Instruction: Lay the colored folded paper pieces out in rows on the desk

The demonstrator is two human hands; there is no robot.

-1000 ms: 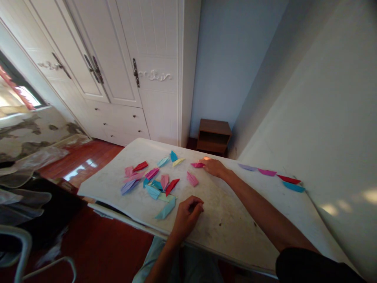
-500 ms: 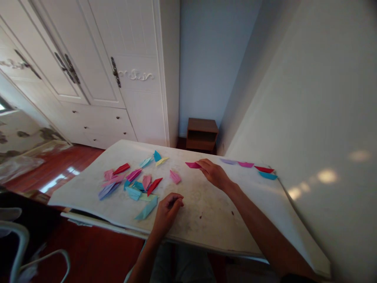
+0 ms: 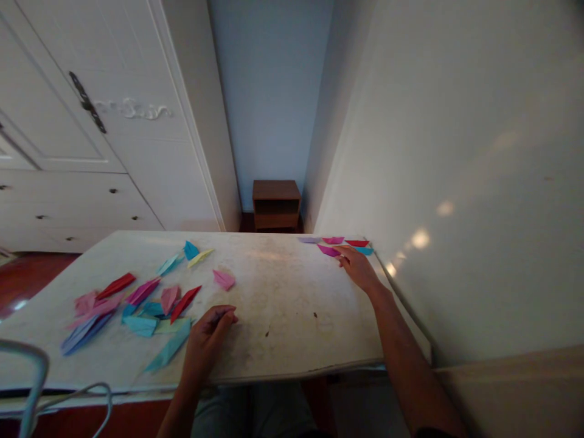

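My right hand [image 3: 358, 267] reaches to the far right corner of the white table [image 3: 292, 316], its fingertips pinching a magenta folded paper piece [image 3: 328, 250]. Just beyond lies a short row of folded pieces by the wall: a lilac one [image 3: 309, 239], a pink one [image 3: 333, 240], a red one [image 3: 356, 243] and a blue one [image 3: 365, 250]. My left hand [image 3: 207, 331] rests on the table near its front edge with fingers curled, nothing visible in it, next to a light-blue folded piece [image 3: 168, 348].
A pile of several coloured folded papers [image 3: 132, 301] covers the table's left part. A lone pink piece [image 3: 223, 279] lies near the middle. A white wardrobe [image 3: 91, 121] stands behind, a small brown nightstand [image 3: 276, 204] in the corner, a wall to the right, a metal chair frame [image 3: 31, 377] at the lower left.
My right hand has carried the magenta piece to the right, up to the row by the wall. The view has swung right. My left hand has stayed curled on the table.
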